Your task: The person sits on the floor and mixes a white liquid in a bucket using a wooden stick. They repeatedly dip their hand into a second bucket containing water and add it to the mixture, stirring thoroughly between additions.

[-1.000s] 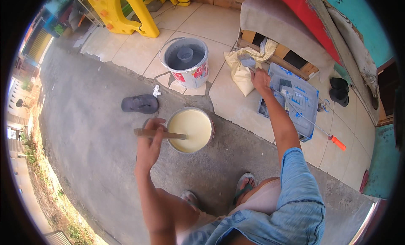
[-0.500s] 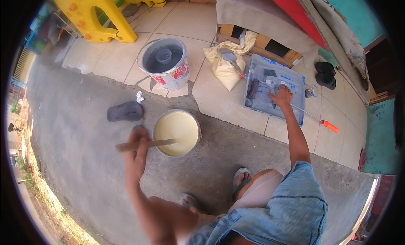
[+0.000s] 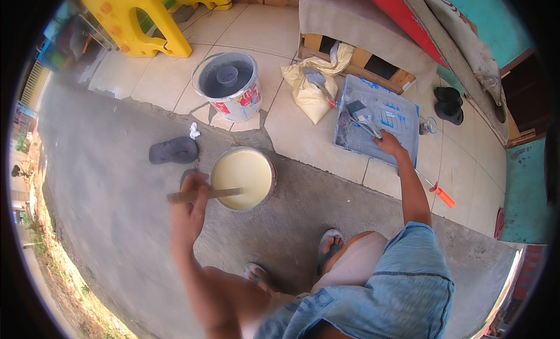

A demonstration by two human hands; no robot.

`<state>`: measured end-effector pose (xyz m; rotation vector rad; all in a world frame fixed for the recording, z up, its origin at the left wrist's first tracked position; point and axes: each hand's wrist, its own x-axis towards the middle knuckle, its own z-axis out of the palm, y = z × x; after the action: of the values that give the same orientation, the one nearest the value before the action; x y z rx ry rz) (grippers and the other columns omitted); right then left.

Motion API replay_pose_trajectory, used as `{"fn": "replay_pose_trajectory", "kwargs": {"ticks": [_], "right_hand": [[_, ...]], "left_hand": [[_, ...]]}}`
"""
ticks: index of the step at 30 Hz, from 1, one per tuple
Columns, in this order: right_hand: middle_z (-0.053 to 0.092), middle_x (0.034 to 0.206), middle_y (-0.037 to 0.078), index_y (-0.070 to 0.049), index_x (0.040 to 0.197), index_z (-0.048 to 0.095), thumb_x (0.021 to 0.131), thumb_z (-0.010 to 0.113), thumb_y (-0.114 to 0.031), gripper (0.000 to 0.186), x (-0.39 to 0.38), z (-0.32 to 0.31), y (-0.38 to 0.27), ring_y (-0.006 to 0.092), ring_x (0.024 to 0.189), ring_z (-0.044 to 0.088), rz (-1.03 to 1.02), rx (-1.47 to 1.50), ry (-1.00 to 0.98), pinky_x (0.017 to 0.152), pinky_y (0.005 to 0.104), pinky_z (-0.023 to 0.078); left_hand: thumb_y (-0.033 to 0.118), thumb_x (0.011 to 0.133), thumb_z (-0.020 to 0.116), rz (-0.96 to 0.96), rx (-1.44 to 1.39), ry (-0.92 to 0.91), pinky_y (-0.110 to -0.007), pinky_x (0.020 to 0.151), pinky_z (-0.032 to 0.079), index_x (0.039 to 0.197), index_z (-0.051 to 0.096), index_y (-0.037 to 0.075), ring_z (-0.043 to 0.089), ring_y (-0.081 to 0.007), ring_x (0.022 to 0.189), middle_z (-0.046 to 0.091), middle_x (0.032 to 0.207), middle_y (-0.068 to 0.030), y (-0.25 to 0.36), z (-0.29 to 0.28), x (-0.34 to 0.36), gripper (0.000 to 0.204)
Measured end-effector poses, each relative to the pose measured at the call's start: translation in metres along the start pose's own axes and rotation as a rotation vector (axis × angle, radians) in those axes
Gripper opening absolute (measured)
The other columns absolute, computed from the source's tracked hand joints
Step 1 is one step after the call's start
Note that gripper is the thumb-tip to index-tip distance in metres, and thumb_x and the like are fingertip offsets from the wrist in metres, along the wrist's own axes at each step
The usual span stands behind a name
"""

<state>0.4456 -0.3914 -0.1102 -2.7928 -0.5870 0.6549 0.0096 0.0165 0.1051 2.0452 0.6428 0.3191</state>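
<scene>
A round bucket of cream paint (image 3: 242, 178) stands on the concrete in front of me. My left hand (image 3: 189, 208) is closed around a flat wooden stick (image 3: 216, 195), whose far end dips into the paint. Over a grey paint tray (image 3: 350, 140) at the right, my right hand (image 3: 389, 144) is closed on the handle of a paintbrush (image 3: 360, 112), its dark bristles pointing up and left. A paint roller with an orange handle (image 3: 444, 198) leans across the tray's near right edge, beside my right wrist; its far part is partly hidden.
A white bucket (image 3: 244, 108) holding a small grey pot stands beyond the paint. A cream sack (image 3: 312, 100) with a putty knife (image 3: 318, 79) on it lies by the tray. A loose dark slipper (image 3: 174, 150) is on the concrete. Black footwear (image 3: 448, 104) sits at right.
My right hand has closed on the paintbrush and swung its bristles to the left. The roller handle has shifted left and nearer. My left hand has moved slightly with the stick.
</scene>
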Motion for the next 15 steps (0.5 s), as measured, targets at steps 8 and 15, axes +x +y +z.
{"fn": "replay_pose_trajectory", "kwargs": {"ticks": [8,15], "right_hand": [[0.061,0.07,0.015,0.005,0.1,0.054,0.094,0.057,-0.039,0.044,-0.119,-0.016,-0.014,0.0294,0.062,0.06,-0.022,0.32,0.326,0.057,0.0398,0.046],[0.038,0.062,-0.005,-0.007,0.093,0.047,0.099,0.053,-0.035,0.029,-0.164,-0.056,-0.154,0.004,0.046,0.029,-0.117,1.2,-0.29,0.041,0.0229,0.024]], "left_hand": [[0.013,0.097,0.049,0.005,-0.236,-0.069,-0.029,0.085,0.043,0.11,0.058,0.003,0.057,-0.0134,0.088,0.061,0.091,-0.0029,0.001,0.004,0.004,0.019],[0.011,0.096,0.052,-0.092,-0.381,-0.087,-0.028,0.081,0.046,0.104,0.061,0.002,0.061,-0.0125,0.086,0.063,0.087,-0.0029,-0.004,0.025,0.01,0.014]]}}
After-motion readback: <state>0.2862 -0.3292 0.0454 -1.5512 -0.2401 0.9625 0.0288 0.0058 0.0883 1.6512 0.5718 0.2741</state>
